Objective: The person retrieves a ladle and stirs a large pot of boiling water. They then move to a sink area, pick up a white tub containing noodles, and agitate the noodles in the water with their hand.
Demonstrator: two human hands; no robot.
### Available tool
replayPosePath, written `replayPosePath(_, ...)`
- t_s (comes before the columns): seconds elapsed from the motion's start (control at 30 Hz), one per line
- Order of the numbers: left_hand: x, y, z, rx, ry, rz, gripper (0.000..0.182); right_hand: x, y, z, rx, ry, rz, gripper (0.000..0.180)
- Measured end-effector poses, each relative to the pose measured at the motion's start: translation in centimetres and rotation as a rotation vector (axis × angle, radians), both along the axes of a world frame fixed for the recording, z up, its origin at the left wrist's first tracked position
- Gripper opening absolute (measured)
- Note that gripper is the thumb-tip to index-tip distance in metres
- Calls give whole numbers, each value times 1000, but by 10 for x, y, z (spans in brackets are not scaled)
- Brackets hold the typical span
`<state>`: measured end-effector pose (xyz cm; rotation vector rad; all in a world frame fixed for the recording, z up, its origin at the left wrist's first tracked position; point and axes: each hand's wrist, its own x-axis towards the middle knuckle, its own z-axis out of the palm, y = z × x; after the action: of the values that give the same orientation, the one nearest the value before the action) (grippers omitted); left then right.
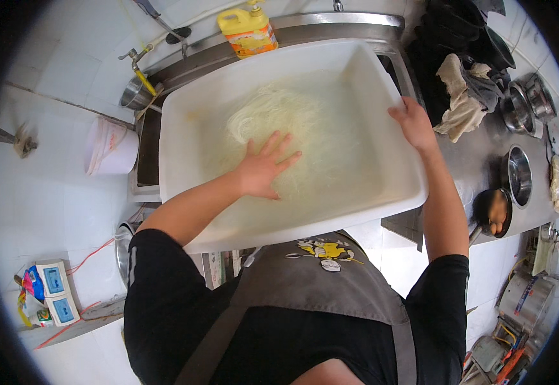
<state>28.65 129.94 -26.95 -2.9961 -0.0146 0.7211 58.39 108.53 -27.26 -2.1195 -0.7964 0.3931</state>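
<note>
A large white plastic tub (395, 192) rests across the stainless sink, its near edge close to my apron. Cloudy water (342, 139) fills its lower part. In the water lies a loose mass of fine pale strands (272, 110), perhaps noodles or thin shreds. My left hand (265, 168) is spread palm down at the near side of the strands, fingers apart, holding nothing. Whether it touches the water is hard to tell. With thumb on the inner side, my right hand (413, 124) grips the tub's right rim.
A yellow pump jug (249, 33) stands behind the tub. A tap (137, 57) and a white bucket (111, 147) are at left. Cloths (462, 103), a steel bowl (519, 175) and a dark pan holding eggs (500, 216) sit on the right counter.
</note>
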Motion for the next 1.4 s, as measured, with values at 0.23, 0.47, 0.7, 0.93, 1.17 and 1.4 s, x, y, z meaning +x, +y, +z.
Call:
replayPosePath(0.23,42,7,-49,94,-147,9,81,5,-2,-23,13,-202,-30,43)
replayPosePath(0.47,52,46,-29,-300,-462,253,42,-4,-2,-1,-8,-87,-23,45)
replayPosePath(0.7,39,66,60,-935,-708,697,35,4,-5,-6,-55,-126,-16,47)
replayPosePath(0.93,2,166,1,-1561,-730,1302,16,-1,-2,-11,47,-142,-21,43)
replayPosePath(1.17,-8,165,-27,86,-560,1122,50,1,-7,-11,-28,-191,-63,44)
replayPosePath(1.4,22,82,-18,9,-374,296,78,5,-5,-8,-96,-131,-34,44)
